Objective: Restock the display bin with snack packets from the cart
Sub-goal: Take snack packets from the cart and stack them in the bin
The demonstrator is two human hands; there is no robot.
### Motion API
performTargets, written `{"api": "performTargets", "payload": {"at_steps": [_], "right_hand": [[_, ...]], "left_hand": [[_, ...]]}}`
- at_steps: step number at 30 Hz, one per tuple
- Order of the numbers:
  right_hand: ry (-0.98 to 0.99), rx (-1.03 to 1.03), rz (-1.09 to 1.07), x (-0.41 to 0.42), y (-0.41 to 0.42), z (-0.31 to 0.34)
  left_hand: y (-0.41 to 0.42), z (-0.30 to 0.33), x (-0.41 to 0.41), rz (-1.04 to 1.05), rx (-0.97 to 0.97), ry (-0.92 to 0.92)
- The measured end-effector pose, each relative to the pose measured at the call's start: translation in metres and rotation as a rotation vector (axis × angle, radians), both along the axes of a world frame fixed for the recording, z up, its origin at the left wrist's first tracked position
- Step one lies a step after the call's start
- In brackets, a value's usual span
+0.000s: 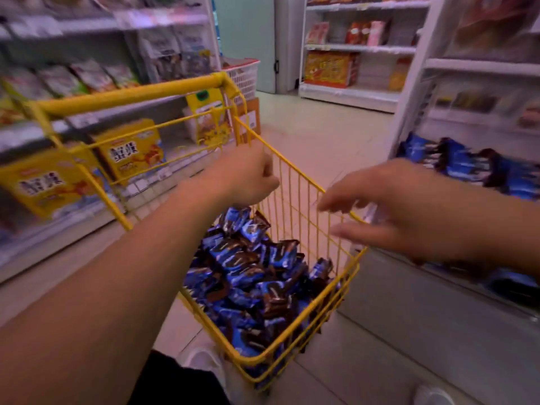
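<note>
Pale tiled floor [315, 133] underfoot. White shelves [359, 48] at far right (red and orange boxes, blurred), more shelves [87, 24] along the left with yellow boxes [131, 147], a pale green door [248, 39] far off.

cart [295, 182]: centre of the frame, on the floor [321, 135], its handle toward the upper left.
snack packets [257, 273]: heaped inside the cart, filling its lower part.
display bin [473, 171]: right edge of the frame, just beside the cart, with more packets lying in it.
left hand [248, 176]: centre, over the cart's far rim, above the heap.
right hand [409, 211]: right of centre, over the cart's right rim, between cart and display bin.
boxes [131, 150]: left side, on low shelves behind the cart's handle.
basket [244, 76]: upper centre, on the floor beyond the cart.
far shelves [359, 48]: upper right, behind everything.
shoes [204, 361]: bottom edge, below the cart.
</note>
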State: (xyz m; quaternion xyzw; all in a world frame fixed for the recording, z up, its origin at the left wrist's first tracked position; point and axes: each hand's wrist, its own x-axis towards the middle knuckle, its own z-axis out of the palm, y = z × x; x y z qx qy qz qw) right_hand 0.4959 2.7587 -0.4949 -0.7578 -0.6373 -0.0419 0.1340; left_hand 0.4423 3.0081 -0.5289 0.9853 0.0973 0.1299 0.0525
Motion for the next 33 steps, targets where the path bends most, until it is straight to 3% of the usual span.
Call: {"api": "performTargets", "payload": {"at_steps": [4,7,9,11,15,20,28,33], "right_hand": [[0.122,-0.692,-0.01,-0.022,0.11,-0.049],[0.015,-1.134,-0.074,-0.015,0.157,-0.097],[-0.084,-1.265,-0.06,-0.014,0.17,-0.119],[-0.124,-1.27,-0.029,-0.018,0.177,-0.135],[-0.202,-0.984,0.159,-0.021,0.174,-0.144],[-0.293,-0.98,0.33,-0.017,0.173,-0.143],[0.067,-0.852,0.274,-0.02,0.18,-0.151],[0.237,-0.844,0.158,-0.009,0.179,-0.132]], "left_hand": [[0.044,-0.036,-0.027,0.217,0.071,0.706],[0.045,-0.047,-0.031,0.295,-0.045,0.92],[0.043,-0.05,-0.032,0.297,-0.106,0.985],[0.041,-0.049,-0.032,0.29,-0.079,1.015],[0.031,-0.045,-0.03,0.24,-0.004,1.02],[0.018,-0.039,-0.03,0.209,-0.002,1.01],[0.02,-0.027,-0.045,0.191,0.026,0.937],[0.026,-0.026,-0.044,0.189,-0.077,0.901]]}}
